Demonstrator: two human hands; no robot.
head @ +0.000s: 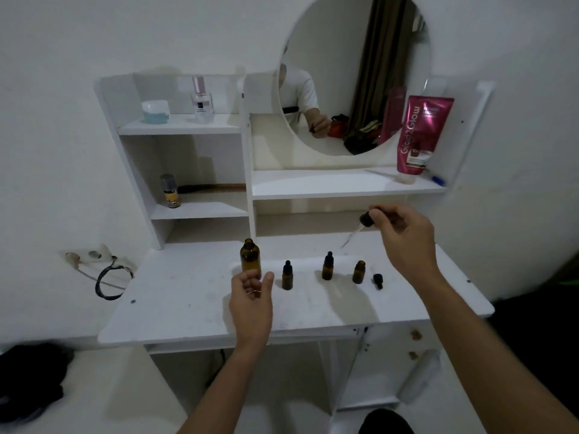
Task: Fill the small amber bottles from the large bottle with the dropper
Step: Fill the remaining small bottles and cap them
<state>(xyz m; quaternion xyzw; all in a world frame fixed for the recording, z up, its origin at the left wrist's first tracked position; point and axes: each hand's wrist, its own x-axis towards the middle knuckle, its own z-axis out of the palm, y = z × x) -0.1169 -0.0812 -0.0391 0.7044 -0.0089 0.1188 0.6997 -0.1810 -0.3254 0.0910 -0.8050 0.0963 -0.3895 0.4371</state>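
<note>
Dropper raised over a row of amber bottles on a white dressing table [188, 308].

The base of the large bottle [250, 256] was hidden behind the left hand [252, 297], so contact between them could not be made out; that hand's fingers were loosely curled and appeared to grasp nothing. The large bottle stood uncapped at the left end of the row. The right hand [404, 236] pinched the black bulb of the dropper [360, 225], which was held in the air, its thin glass tube faint and slanting down to the left, above and behind the small bottles. Of these, the left small bottle [287, 275] and the middle small bottle [327, 266] were capped; the right small bottle [359, 272] stood open, with a loose black cap [378, 280] just beside it. Liquid levels could not be read through the dark glass.
</note>
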